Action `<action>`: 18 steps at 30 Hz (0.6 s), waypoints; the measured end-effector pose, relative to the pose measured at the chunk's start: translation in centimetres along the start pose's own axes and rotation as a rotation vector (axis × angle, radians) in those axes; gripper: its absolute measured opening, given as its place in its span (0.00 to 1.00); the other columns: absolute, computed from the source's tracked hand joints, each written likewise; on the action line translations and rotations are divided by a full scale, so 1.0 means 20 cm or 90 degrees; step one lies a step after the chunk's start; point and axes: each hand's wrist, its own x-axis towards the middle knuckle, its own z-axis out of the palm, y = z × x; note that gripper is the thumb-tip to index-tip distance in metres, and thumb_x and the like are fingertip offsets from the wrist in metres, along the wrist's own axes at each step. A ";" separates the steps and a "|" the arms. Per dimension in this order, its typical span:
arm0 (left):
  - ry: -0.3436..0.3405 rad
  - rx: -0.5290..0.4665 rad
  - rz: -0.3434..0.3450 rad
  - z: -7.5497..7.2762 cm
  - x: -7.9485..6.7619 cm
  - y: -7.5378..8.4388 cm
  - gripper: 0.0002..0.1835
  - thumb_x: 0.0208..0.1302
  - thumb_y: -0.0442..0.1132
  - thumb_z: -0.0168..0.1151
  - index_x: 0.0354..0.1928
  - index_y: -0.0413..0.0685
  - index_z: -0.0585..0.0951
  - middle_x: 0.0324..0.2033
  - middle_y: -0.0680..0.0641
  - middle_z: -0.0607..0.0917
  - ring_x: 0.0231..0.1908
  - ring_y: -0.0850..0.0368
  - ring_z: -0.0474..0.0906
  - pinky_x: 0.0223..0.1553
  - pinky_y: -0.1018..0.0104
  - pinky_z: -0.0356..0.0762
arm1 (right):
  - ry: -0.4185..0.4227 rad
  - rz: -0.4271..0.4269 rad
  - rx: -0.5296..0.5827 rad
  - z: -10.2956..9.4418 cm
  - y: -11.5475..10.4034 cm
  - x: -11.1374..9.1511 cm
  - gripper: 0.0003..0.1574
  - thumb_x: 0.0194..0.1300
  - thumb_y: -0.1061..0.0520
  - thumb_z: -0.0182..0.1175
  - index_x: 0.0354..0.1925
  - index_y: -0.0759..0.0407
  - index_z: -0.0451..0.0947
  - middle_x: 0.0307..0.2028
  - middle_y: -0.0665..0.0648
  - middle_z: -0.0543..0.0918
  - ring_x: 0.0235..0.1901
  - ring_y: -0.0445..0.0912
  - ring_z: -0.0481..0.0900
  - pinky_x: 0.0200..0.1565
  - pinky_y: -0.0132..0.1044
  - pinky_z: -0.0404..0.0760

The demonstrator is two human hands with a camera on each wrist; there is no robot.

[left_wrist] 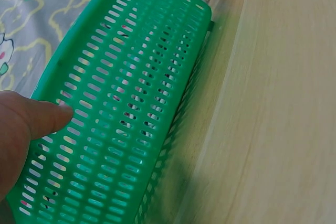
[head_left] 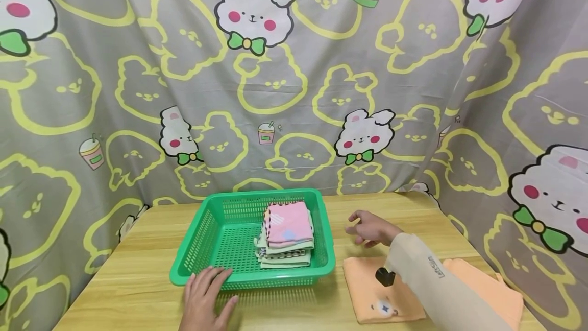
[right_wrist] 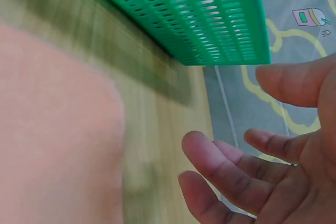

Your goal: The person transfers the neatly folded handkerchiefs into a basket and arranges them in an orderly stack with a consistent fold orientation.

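Note:
A green plastic basket [head_left: 328, 241] with slotted walls stands on the wooden table. Inside it, on the right, lies a stack of folded cloths [head_left: 290, 226], a pink one uppermost. My left hand [head_left: 204, 295] holds the basket's near rim towards its left corner; in the left wrist view the thumb [left_wrist: 50, 119] lies against the outer wall. To the right of the basket, apart from it, my right hand [head_left: 373, 228] hovers with loosely bent, spread fingers and nothing in them. Below the right forearm lies a folded orange cloth [head_left: 358, 282] with an animal face.
Another orange cloth [head_left: 503, 298] lies at the right, partly hidden by the sleeve [head_left: 441, 280]. The wooden table [head_left: 133, 264] ends at a grey curtain [head_left: 317, 55] with cartoon prints, which hangs behind it and along both sides.

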 end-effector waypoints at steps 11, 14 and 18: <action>-0.006 0.003 -0.011 -0.01 0.00 0.01 0.31 0.40 0.41 0.74 0.52 0.45 0.80 0.47 0.41 0.80 0.52 0.40 0.70 0.66 0.53 0.44 | -0.029 0.006 -0.019 0.05 0.04 -0.05 0.32 0.68 0.56 0.60 0.63 0.69 0.61 0.47 0.62 0.75 0.27 0.52 0.78 0.27 0.42 0.76; -0.009 0.005 -0.016 -0.01 0.00 0.01 0.32 0.39 0.41 0.75 0.53 0.45 0.80 0.47 0.41 0.80 0.52 0.40 0.70 0.64 0.49 0.48 | -0.030 0.010 -0.026 0.07 0.05 -0.05 0.32 0.68 0.56 0.59 0.63 0.68 0.61 0.45 0.62 0.76 0.26 0.52 0.79 0.27 0.42 0.77; -0.010 0.006 -0.017 0.00 0.00 0.01 0.32 0.39 0.41 0.75 0.52 0.45 0.80 0.47 0.41 0.80 0.52 0.40 0.70 0.64 0.48 0.48 | -0.033 0.017 -0.029 0.10 0.07 -0.06 0.32 0.68 0.56 0.60 0.63 0.68 0.61 0.40 0.61 0.77 0.23 0.52 0.79 0.28 0.44 0.78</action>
